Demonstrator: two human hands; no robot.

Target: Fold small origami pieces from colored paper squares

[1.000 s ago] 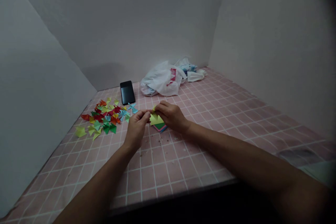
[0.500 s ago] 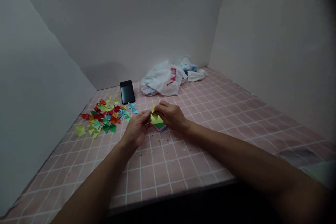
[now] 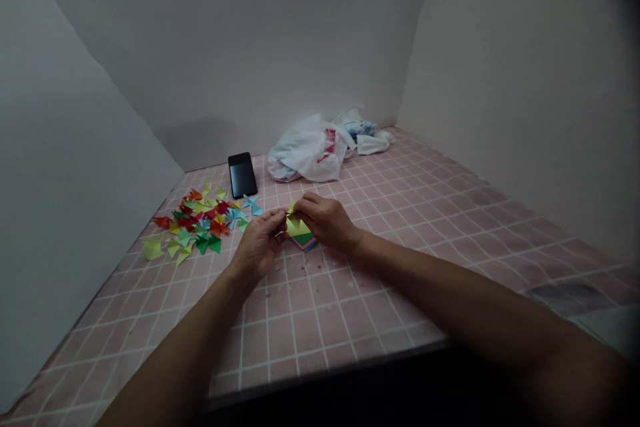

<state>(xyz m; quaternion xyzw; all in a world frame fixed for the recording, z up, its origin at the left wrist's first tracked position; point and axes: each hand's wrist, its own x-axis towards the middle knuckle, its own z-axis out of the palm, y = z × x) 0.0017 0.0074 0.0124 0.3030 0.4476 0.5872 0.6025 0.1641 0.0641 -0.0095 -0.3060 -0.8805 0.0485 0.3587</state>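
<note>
Between my two hands is a small piece of yellow paper [image 3: 291, 209], pinched by the fingertips from both sides; its exact folds are partly hidden. My left hand [image 3: 261, 240] closes on its left edge with thumb and forefinger. From the right, my right hand [image 3: 326, 219] grips it, knuckles up, fingers curled. Directly below lies a stack of coloured paper sheets [image 3: 305, 240], yellow on top with green, pink and blue edges showing. To the left spreads a pile of folded paper pieces [image 3: 203, 220] in red, orange, yellow, green and light blue.
A black phone [image 3: 243, 175] leans or lies near the back wall, behind the folded pieces. A white plastic bag [image 3: 310, 150] sits at the back, with a smaller bundle [image 3: 373, 140] beside it. Tiny crumbs dot the pink checked tablecloth [image 3: 350, 320]. Walls stand on three sides.
Almost nothing differs. Both hands stay in the same place over the stack, holding the yellow paper, with at most a slight shift of the fingers.
</note>
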